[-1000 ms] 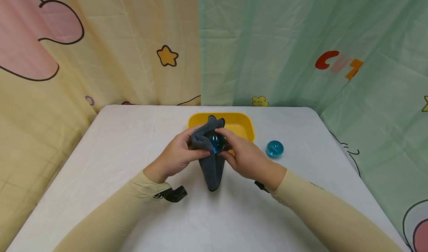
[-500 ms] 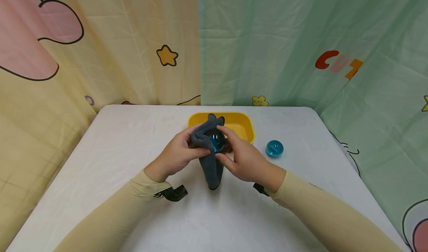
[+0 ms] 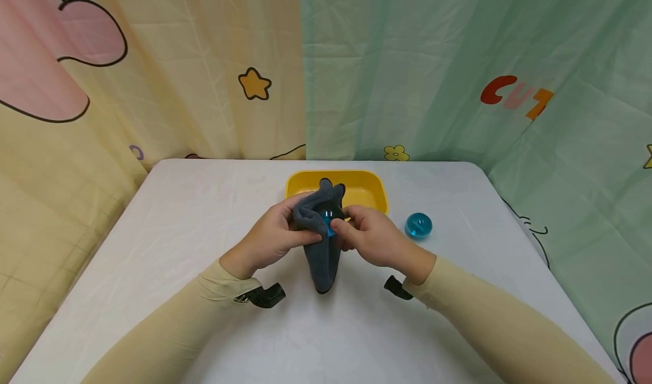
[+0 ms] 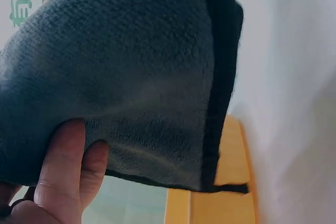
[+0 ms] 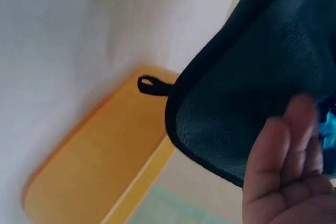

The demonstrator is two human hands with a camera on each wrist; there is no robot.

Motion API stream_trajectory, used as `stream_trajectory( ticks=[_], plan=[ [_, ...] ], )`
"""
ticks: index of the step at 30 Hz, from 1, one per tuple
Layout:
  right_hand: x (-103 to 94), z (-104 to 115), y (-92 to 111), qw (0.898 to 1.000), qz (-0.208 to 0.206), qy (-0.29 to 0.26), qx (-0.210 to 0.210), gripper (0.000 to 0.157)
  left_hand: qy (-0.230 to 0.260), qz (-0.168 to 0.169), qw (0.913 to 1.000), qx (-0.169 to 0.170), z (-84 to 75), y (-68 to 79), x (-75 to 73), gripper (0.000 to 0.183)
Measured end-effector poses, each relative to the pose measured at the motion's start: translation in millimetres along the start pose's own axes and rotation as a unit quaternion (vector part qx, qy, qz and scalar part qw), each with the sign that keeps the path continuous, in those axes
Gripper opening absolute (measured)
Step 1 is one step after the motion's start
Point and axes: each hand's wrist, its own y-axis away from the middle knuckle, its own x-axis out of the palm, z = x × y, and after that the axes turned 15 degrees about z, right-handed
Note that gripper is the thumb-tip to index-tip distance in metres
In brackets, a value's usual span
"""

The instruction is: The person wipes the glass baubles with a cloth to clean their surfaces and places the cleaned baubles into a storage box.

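Observation:
In the head view, a transparent blue ball sits in the folds of a grey cloth with dark edging. My left hand grips the cloth around the ball's left side, thumb in front; the left wrist view shows its fingers against the cloth's outer face. At the ball's right side is my right hand, fingers curled and thumb on the ball's front. The cloth's lower part hangs toward me. In the right wrist view, the ball is mostly hidden behind the right fingers and cloth.
A yellow tray stands just behind the hands, partly covered by the cloth in the head view. Another transparent blue ball rests on the white table to the right. Patterned curtains hang behind the table.
My right hand's fingers have moved from spread over the ball's top to curled at its right side. The cloth and ball have dipped slightly; the left hand keeps its grip.

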Motion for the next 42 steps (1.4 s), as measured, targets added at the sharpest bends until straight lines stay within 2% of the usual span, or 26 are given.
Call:
stream_trajectory(
  ticks=[3, 6, 8, 12, 13, 14, 15, 17, 19, 20, 22, 24, 28, 32, 35, 39, 41, 42],
  plan=[
    [2.7, 1, 2, 0.999, -0.011, 0.031, -0.028, 0.051, -0.002, -0.005, 1.0, -0.002, 0.2, -0.2, -0.3, 0.075],
    [3.9, 3, 5, 0.992, -0.02, 0.109, -0.064, 0.072, 0.001, -0.013, 0.9999, -0.001, -0.8, 0.2, -1.4, 0.075],
    [3.4, 4, 6, 0.983, -0.024, 0.167, -0.078, 0.076, 0.008, -0.015, 0.9999, 0.001, -1.7, 0.4, -2.0, 0.075],
    [1.6, 4, 5, 0.955, -0.048, 0.283, -0.077, 0.069, 0.016, -0.011, 0.9998, 0.0, -1.5, 0.4, -1.6, 0.074],
    [1.1, 4, 5, 0.948, -0.053, 0.304, -0.075, 0.068, 0.015, -0.008, 0.9998, 0.0, -1.1, 0.2, -1.0, 0.074],
    [1.0, 3, 5, 0.947, -0.055, 0.309, -0.071, 0.067, 0.012, -0.006, 0.9999, 0.001, -0.3, -0.1, -0.8, 0.073],
    [0.8, 3, 5, 0.951, -0.05, 0.299, -0.065, 0.068, 0.006, -0.005, 1.0, 0.002, 0.4, -0.4, -0.5, 0.073],
    [1.0, 2, 5, 0.968, -0.034, 0.242, -0.049, 0.067, -0.001, -0.001, 1.0, 0.005, 0.4, -0.4, 0.5, 0.072],
    [1.7, 1, 4, 0.989, -0.016, 0.147, -0.029, 0.057, -0.006, 0.001, 1.0, 0.005, 0.5, -0.4, 1.0, 0.073],
    [2.2, 1, 3, 0.995, -0.009, 0.095, -0.019, 0.05, -0.01, 0.001, 0.9999, 0.003, 0.1, -0.2, 1.1, 0.073],
    [3.4, 0, 3, 0.999, -0.003, 0.031, -0.008, 0.037, -0.015, -0.002, 0.9999, -0.002, -1.1, 0.6, 1.3, 0.074],
    [5.2, 0, 3, 1.0, -0.006, 0.005, -0.007, 0.032, -0.019, -0.006, 0.9998, -0.002, -1.7, 0.6, 0.8, 0.075],
    [8.1, 0, 3, 0.997, -0.038, 0.064, -0.033, 0.034, -0.011, -0.009, 0.9999, 0.007, -2.6, 0.0, 0.4, 0.075],
    [9.0, 3, 5, 0.986, -0.074, 0.137, -0.065, 0.055, 0.019, -0.005, 0.9998, 0.008, -0.7, 0.0, 0.6, 0.074],
    [8.2, 5, 7, 0.976, -0.071, 0.18, -0.095, 0.07, 0.041, -0.013, 0.9991, 0.008, -1.0, 1.8, 0.5, 0.074],
    [4.3, 9, 8, 0.96, -0.064, 0.25, -0.112, 0.073, 0.053, -0.011, 0.9984, 0.017, -4.3, 2.8, -0.1, 0.074],
    [2.0, 10, 8, 0.963, -0.059, 0.244, -0.093, 0.07, 0.047, -0.005, 0.9988, 0.016, -5.6, 2.2, 0.3, 0.074],
    [0.9, 11, 8, 0.972, -0.048, 0.218, -0.079, 0.069, 0.04, -0.002, 0.9991, 0.012, -6.2, 2.3, 0.7, 0.075]
  ],
)
